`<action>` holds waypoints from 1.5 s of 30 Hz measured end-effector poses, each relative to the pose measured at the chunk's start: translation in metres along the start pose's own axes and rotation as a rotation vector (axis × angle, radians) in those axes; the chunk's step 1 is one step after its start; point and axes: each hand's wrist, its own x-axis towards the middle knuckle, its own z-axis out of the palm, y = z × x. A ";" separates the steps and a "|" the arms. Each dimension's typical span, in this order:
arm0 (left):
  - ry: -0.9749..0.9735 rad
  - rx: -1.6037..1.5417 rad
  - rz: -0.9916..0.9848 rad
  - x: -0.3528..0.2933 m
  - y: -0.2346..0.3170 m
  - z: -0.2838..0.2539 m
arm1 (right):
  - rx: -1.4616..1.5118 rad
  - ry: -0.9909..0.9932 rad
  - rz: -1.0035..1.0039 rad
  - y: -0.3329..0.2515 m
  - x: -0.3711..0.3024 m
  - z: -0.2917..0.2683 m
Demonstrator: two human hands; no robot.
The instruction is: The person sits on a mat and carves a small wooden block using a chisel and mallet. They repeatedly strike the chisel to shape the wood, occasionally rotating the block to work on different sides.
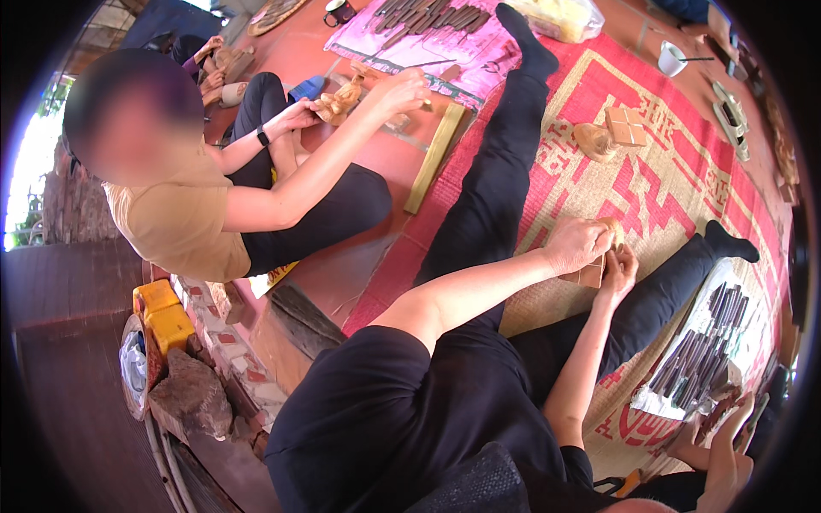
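Observation:
My left hand [581, 246] is closed like a fist above a square wooden block [587, 274] marked with thin pale lines. Its fingers hide whatever they grip. My right hand [622, 270] curls its fingers at the block's right edge, close beside the left. Just beyond my left knuckles shows a bit of rounded, light wood [612, 229]; I cannot tell which hand it touches. Farther out on the mat lie a second lined wooden block [626, 126] and a rounded carved wood piece [593, 142], side by side.
My outstretched legs frame the red and straw-coloured mat [590, 192]. Carving tools [705, 346] lie on a white sheet at right, with more tools [436, 17] on a pink cloth ahead. At left, a co-worker [180, 205] holds a carved wooden figure [340, 100]. A white cup [672, 58] stands far right.

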 end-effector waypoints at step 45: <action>0.064 0.006 0.056 0.002 0.000 0.007 | 0.041 0.058 0.198 -0.024 -0.009 0.008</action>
